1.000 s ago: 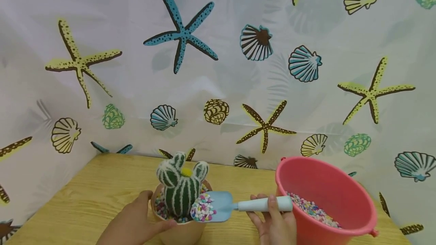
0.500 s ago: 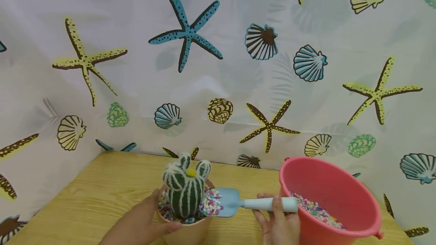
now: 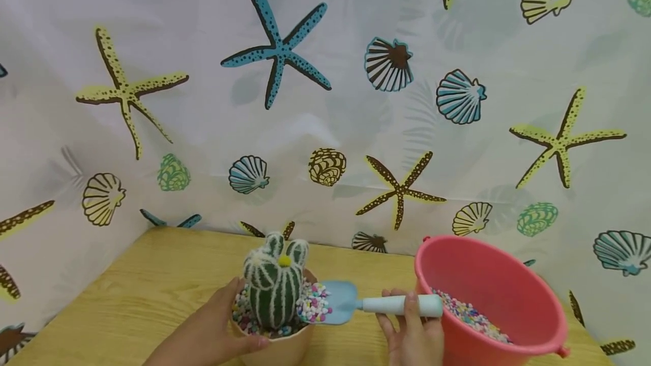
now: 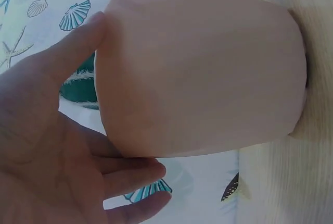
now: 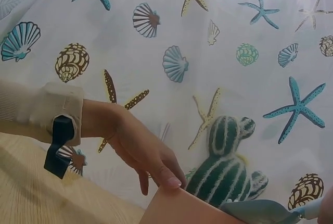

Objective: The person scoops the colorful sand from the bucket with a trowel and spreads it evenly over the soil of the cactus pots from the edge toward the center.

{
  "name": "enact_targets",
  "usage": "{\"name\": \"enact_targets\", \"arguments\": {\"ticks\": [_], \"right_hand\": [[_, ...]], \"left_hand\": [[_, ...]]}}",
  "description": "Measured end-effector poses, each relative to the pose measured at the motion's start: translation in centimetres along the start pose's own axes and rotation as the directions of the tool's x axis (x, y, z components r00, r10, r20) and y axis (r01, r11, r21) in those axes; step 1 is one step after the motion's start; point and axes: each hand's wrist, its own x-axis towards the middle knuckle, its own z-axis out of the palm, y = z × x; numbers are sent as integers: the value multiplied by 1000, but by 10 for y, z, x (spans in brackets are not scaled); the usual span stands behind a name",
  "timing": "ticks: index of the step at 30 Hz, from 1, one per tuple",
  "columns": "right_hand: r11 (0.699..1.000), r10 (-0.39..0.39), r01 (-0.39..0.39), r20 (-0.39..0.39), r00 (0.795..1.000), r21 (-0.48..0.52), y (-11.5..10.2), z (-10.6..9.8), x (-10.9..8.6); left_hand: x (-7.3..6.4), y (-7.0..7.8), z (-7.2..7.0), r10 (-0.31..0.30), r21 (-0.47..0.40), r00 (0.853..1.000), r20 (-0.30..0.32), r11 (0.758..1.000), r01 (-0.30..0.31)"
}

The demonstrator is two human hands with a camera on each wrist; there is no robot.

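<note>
A knitted-looking green cactus with white stripes and a yellow tuft stands in a peach flowerpot. Colourful pebbles surround its base. My left hand grips the pot's rim from the left, thumb at the near side; the left wrist view shows the plain pot wall and fingers beneath it. My right hand holds the pale handle of a small blue trowel, palm up. Mixed pebbles lie on the blade, whose tip is at the pot's right rim, beside the cactus. The right hand is mostly outside the right wrist view.
A pink bucket stands just right of my right hand, with more coloured pebbles inside. Both containers are on a wooden table. A white curtain printed with starfish and shells hangs behind and along the sides.
The view has shifted slightly. The cactus and pot have turned or tilted a little under my left hand. The loaded trowel stays level at the rim, its pebbles still on the blade.
</note>
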Motion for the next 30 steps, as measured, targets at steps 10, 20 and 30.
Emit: {"name": "enact_targets", "arguments": {"ticks": [10,20,30], "right_hand": [[980,-102,117,96,990,-162,-19,22,-5],[907,-125,234,307,943,-351,-36,45,3],[814,-160,392,483,861,-429,-46,64,-2]], "left_hand": [[-8,19,2,-221,207,975,15,955,213],[-13,16,0,-181,61,982,50,982,178],[-14,10,-4,-206,107,973,99,975,196]]}}
